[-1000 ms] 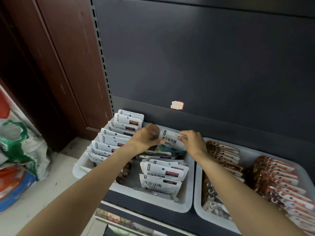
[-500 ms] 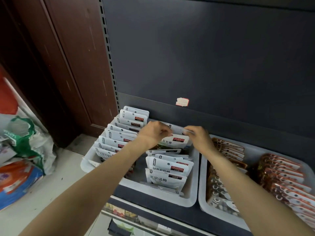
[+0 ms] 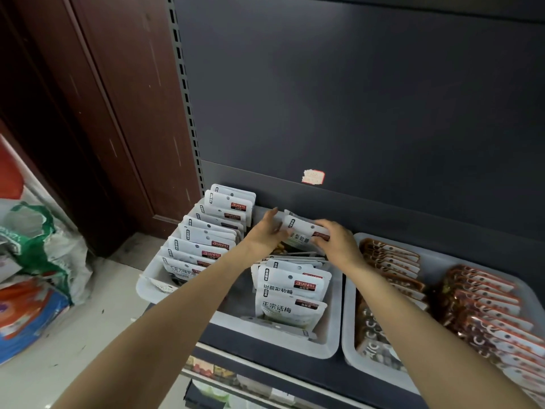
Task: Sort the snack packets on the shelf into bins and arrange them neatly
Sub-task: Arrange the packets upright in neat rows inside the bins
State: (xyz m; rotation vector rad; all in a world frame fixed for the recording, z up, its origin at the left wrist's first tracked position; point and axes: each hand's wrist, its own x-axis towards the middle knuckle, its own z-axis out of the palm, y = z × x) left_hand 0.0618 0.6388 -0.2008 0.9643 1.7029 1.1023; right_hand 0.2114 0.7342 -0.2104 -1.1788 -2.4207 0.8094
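Standing near upright at the back of the left bin (image 3: 324,346): white packet (image 3: 303,233), right hand (image 3: 339,242) grip clamped on its top right corner. Left hand (image 3: 264,234) fingers straight, flat against its left edge. More white packets fill two rows in that bin. Right bin (image 3: 349,335), just beside, holds brown packets (image 3: 483,299). Both sit on the shelf (image 3: 265,352)

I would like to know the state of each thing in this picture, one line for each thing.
left hand: open, fingers straight against the packets at the back.
right hand: grips the white packet.
white packet: held upright at the back of the left bin.
left bin: two rows of white packets, right row partly fallen.
right bin: two neat rows of brown packets.
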